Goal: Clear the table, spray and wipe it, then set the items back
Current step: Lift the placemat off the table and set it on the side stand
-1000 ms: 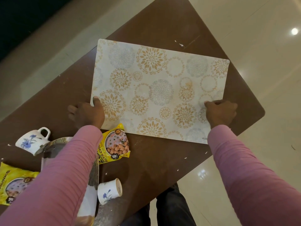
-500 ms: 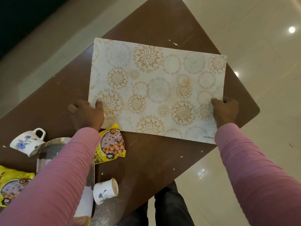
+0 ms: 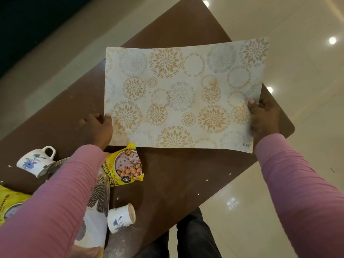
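Mat (image 3: 182, 97), centre frame: pinched at short edges by left hand (image 3: 96, 129), right hand (image 3: 264, 120), thumbs on top; right end held off table (image 3: 167, 174), presumably for clearing.

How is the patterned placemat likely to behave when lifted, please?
Probably semi-stiff: the placemat bows slightly between the left hand and right hand without drooping. Likely light, since edge pinches alone hold it. Its smooth-looking surface might slip.

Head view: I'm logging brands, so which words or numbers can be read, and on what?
"KUBER": corner of the placemat.
"YA CHUNK", cut off, and "10": yellow snack packet.
"UNKS", cut off: second yellow packet.
Smaller print on both packets is too blurred.
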Action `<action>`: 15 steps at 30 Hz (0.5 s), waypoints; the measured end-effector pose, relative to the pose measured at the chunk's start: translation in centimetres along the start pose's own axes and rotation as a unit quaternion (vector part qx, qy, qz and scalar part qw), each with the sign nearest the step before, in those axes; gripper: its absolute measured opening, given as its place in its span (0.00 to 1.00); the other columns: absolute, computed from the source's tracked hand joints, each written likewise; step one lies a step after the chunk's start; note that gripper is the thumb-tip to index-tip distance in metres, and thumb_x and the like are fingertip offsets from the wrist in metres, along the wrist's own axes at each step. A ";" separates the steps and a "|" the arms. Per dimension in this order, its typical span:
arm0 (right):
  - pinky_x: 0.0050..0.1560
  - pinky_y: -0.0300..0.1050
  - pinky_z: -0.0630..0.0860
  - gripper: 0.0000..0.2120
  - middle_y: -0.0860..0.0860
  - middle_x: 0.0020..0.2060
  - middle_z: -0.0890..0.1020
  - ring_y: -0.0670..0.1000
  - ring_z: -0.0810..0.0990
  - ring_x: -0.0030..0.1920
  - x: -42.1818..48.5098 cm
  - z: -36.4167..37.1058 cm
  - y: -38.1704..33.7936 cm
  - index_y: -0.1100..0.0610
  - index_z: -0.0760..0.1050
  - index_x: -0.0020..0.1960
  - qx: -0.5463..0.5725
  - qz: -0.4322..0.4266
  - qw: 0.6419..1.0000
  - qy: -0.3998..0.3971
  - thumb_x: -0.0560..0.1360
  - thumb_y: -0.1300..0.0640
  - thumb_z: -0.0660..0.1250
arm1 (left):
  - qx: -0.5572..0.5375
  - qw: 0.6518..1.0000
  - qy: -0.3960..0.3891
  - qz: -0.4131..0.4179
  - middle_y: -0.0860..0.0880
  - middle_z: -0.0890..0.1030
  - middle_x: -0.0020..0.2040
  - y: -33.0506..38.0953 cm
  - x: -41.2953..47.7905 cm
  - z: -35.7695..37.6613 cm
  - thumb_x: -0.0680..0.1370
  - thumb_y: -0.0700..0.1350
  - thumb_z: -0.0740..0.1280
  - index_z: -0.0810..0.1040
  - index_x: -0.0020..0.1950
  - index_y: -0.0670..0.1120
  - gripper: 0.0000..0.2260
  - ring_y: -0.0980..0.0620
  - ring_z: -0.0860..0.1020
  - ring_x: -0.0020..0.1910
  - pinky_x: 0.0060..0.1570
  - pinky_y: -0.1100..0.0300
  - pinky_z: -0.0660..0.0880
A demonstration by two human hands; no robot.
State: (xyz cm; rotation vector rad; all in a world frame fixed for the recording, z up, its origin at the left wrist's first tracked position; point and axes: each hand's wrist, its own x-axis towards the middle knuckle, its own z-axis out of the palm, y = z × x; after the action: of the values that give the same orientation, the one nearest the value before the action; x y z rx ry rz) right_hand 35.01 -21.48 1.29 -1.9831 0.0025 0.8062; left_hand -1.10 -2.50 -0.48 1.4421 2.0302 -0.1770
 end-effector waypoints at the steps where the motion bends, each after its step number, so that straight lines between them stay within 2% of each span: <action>1: 0.54 0.58 0.79 0.05 0.55 0.51 0.84 0.54 0.83 0.52 0.1 0.0 -0.3 0.53 0.79 0.50 0.016 -0.004 1.000 -0.008 0.77 0.60 0.66 | -0.029 0.999 -0.013 -0.009 0.41 0.68 0.70 0.0 0.3 -0.4 0.77 0.63 0.58 0.73 0.66 0.48 0.25 0.39 0.71 0.65 0.64 0.44 0.68; 3: 0.55 0.57 0.79 0.07 0.55 0.52 0.84 0.55 0.83 0.52 0.1 0.0 -1.0 0.57 0.79 0.55 0.035 -0.009 0.999 -0.016 0.77 0.61 0.66 | -0.094 0.994 -0.045 -0.033 0.44 0.75 0.65 -0.1 0.7 -1.2 0.74 0.66 0.57 0.77 0.58 0.53 0.23 0.41 0.75 0.62 0.63 0.42 0.70; 5: 0.55 0.55 0.79 0.11 0.55 0.52 0.84 0.54 0.83 0.53 0.0 0.2 -1.8 0.61 0.78 0.59 0.039 -0.015 0.999 -0.013 0.77 0.62 0.66 | -0.154 0.983 -0.090 -0.053 0.46 0.79 0.59 0.2 0.7 -2.0 0.78 0.61 0.60 0.77 0.57 0.52 0.17 0.43 0.78 0.57 0.61 0.42 0.73; 8: 0.56 0.56 0.79 0.11 0.56 0.51 0.84 0.54 0.83 0.51 -0.1 0.2 -3.2 0.62 0.78 0.59 0.034 -0.018 0.999 0.002 0.77 0.62 0.66 | -0.215 0.967 -0.123 -0.050 0.46 0.81 0.57 0.6 0.2 -3.3 0.80 0.49 0.65 0.76 0.57 0.48 0.08 0.45 0.80 0.53 0.59 0.44 0.76; 10: 0.56 0.58 0.79 0.09 0.57 0.49 0.84 0.55 0.83 0.50 -0.3 0.1 -4.1 0.62 0.78 0.56 0.021 -0.025 0.999 0.004 0.76 0.61 0.67 | -0.226 0.966 -0.116 -0.046 0.45 0.80 0.58 0.6 0.1 -4.3 0.79 0.42 0.67 0.74 0.59 0.46 0.09 0.45 0.80 0.52 0.56 0.45 0.77; 13: 0.56 0.58 0.78 0.10 0.59 0.51 0.83 0.57 0.83 0.51 -1.2 0.1 -5.6 0.62 0.78 0.56 0.004 -0.039 0.999 -0.010 0.76 0.60 0.68 | -0.246 0.962 -0.111 -0.049 0.44 0.79 0.55 0.4 -0.3 -6.3 0.78 0.37 0.67 0.73 0.57 0.45 0.09 0.45 0.79 0.48 0.46 0.51 0.78; 15: 0.56 0.55 0.79 0.10 0.57 0.49 0.83 0.53 0.83 0.48 -2.3 0.2 -6.7 0.61 0.78 0.56 -0.009 -0.053 0.998 -0.028 0.77 0.59 0.68 | -0.262 0.956 -0.119 -0.057 0.43 0.79 0.54 -0.1 -0.7 -7.7 0.78 0.35 0.67 0.73 0.54 0.45 0.08 0.44 0.79 0.49 0.47 0.50 0.78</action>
State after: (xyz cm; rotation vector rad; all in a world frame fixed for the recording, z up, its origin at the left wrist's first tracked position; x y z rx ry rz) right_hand 35.23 -18.41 7.64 -1.9590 -0.1414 0.7942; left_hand -4.22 0.35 6.00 0.9275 1.7831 0.1294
